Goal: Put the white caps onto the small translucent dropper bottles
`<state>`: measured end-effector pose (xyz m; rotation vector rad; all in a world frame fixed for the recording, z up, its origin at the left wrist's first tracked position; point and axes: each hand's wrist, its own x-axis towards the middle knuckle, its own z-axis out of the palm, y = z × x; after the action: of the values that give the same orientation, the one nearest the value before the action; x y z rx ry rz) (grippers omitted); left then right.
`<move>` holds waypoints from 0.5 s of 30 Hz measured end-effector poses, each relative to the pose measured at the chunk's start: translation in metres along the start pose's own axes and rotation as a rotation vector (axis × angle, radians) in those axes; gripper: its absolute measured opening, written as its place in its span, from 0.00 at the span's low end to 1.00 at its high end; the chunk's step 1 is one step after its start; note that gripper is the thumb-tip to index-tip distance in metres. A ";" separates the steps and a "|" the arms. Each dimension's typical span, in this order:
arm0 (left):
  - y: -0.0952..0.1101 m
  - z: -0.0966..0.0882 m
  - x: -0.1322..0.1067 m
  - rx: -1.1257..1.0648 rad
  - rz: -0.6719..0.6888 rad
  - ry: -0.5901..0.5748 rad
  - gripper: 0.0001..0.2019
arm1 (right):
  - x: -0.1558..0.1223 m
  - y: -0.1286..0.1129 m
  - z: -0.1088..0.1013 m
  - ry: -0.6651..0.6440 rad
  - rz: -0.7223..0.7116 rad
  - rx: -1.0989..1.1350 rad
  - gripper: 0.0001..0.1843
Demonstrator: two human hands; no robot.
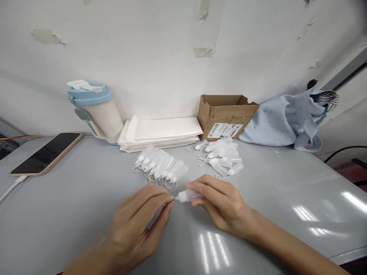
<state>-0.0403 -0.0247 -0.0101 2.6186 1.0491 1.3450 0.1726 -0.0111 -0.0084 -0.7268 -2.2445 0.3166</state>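
Observation:
A small translucent squeeze bottle (186, 196) with a white collar lies sideways above the table, its narrow nozzle pointing left. Thumb and fingers of my right hand (222, 202) are closed round its body. My left hand (140, 219) pinches at the nozzle's tip; the fingertips hide exactly what they grip there. Just beyond my hands, a row of similar squeeze bottles (162, 164) with thin white looped straps lies close together. Farther right is a looser pile of such bottles (222, 154), with straps sticking out to the left.
White padded envelopes (169, 128) are stacked against the wall, beside an open cardboard box (229, 118). A blue-lidded tumbler (97, 112) and a phone (47, 152) with a cable (14, 187) are at left. A light blue fabric bag (281, 120) sits at right on the grey table (71, 206).

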 end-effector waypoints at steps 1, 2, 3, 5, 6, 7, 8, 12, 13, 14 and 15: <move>-0.002 0.001 0.000 0.007 0.006 -0.010 0.09 | 0.000 0.000 0.000 -0.004 0.002 -0.004 0.11; -0.004 0.001 -0.001 0.012 0.010 -0.023 0.09 | 0.000 0.001 0.000 -0.011 0.004 -0.011 0.11; -0.006 0.001 0.000 0.016 0.011 -0.040 0.09 | 0.000 0.002 0.001 -0.024 0.010 -0.021 0.11; -0.010 0.001 0.001 0.017 0.015 -0.059 0.08 | 0.000 0.003 0.001 -0.041 0.024 -0.054 0.11; -0.012 0.001 0.002 0.016 0.009 -0.060 0.08 | 0.000 0.004 0.000 -0.035 0.033 -0.077 0.12; -0.013 0.000 0.002 0.018 -0.010 -0.056 0.07 | 0.000 0.006 0.000 -0.017 0.042 -0.101 0.12; -0.015 -0.001 0.003 0.027 -0.047 -0.044 0.06 | 0.001 0.007 -0.001 0.013 0.054 -0.124 0.13; -0.023 -0.005 0.007 0.129 -0.340 0.027 0.05 | 0.003 0.017 -0.007 0.119 0.173 -0.231 0.14; -0.026 -0.005 0.008 0.147 -0.430 0.044 0.06 | 0.003 0.020 -0.009 0.125 0.210 -0.259 0.14; -0.030 -0.006 0.008 0.154 -0.518 0.058 0.07 | 0.003 0.023 -0.011 0.126 0.243 -0.288 0.13; -0.033 -0.005 0.008 0.151 -0.603 0.065 0.08 | 0.004 0.026 -0.013 0.122 0.268 -0.317 0.12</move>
<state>-0.0593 0.0045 -0.0109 2.0686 1.8147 1.2360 0.1901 0.0120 -0.0086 -1.1870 -2.1038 0.0391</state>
